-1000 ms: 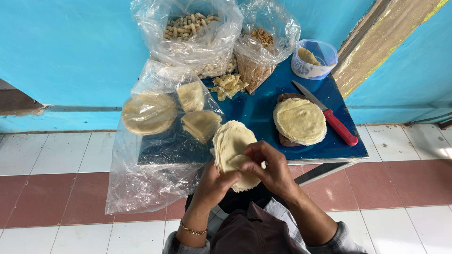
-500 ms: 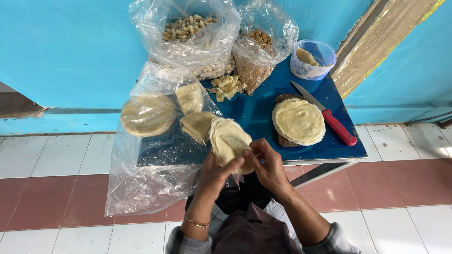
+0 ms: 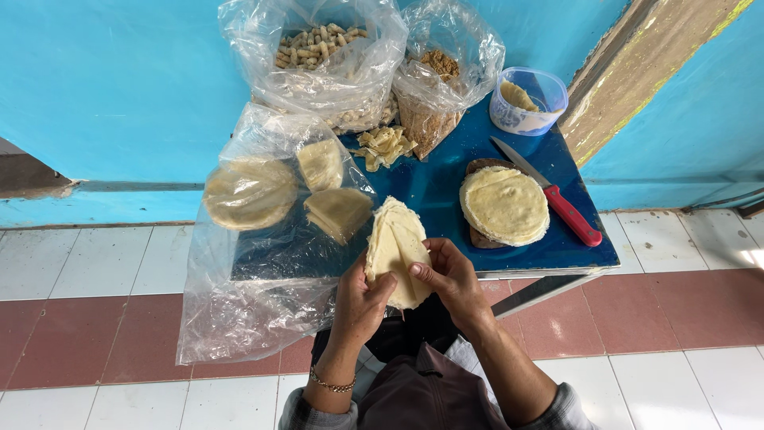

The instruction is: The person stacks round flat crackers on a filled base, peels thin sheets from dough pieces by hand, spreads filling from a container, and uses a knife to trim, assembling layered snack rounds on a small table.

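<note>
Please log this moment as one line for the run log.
left hand: holds wrapper | right hand: folds it | stack: on board | knife: beside stack

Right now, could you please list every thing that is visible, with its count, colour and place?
folded dough sheet: 1, pale cream, in both hands
folded pieces: 2, cream, on clear plastic sheet
round stack: 1, cream, far left
round stack on board: 1, cream, table right
knife: 1, red handle, beside board
tub: 1, clear, far right corner
bags: 2, clear, at wall
table: 1, blue
left hand: 1
right hand: 1
</note>
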### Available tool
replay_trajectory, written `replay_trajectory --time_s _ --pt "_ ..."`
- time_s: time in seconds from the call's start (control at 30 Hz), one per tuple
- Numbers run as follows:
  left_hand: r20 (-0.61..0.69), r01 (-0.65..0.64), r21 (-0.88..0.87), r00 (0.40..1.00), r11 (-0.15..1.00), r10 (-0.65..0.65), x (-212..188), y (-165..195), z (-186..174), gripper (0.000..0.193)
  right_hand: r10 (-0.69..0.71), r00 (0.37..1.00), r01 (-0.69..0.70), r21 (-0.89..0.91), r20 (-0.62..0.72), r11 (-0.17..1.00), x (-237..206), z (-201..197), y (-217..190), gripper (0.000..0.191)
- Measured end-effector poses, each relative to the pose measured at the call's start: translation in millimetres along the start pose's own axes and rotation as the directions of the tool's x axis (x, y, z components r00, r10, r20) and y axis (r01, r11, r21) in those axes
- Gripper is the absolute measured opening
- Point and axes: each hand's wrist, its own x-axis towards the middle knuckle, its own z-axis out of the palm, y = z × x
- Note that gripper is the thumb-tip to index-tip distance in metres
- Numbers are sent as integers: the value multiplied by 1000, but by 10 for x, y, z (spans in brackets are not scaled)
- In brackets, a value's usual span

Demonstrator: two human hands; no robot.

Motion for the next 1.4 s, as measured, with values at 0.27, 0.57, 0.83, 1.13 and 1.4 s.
replay_trajectory --time_s 0.27,0.57,0.83,1.13,1.4 --pt "-47 -34 135 998 990 40 -11 17 34 38 -201 974 206 33 -104 978 -23 53 6 24" --pt "10 -33 -29 999 999 33 -66 -63 12 40 -782 612 540 -660 -119 523 96 156 -61 15" --pt "141 108 38 984 993 -112 -91 -44 -344 55 -733 656 479 -651 -180 589 271 -153 -270 15" --pt "251 110 30 961 994 -114 -10 111 -731 54 -628 763 452 -567 -154 689 350 -480 -393 16" --pt "104 161 -171 984 972 -144 156 28 -944 60 -548 809 437 -406 -211 802 438 -744 -691 21"
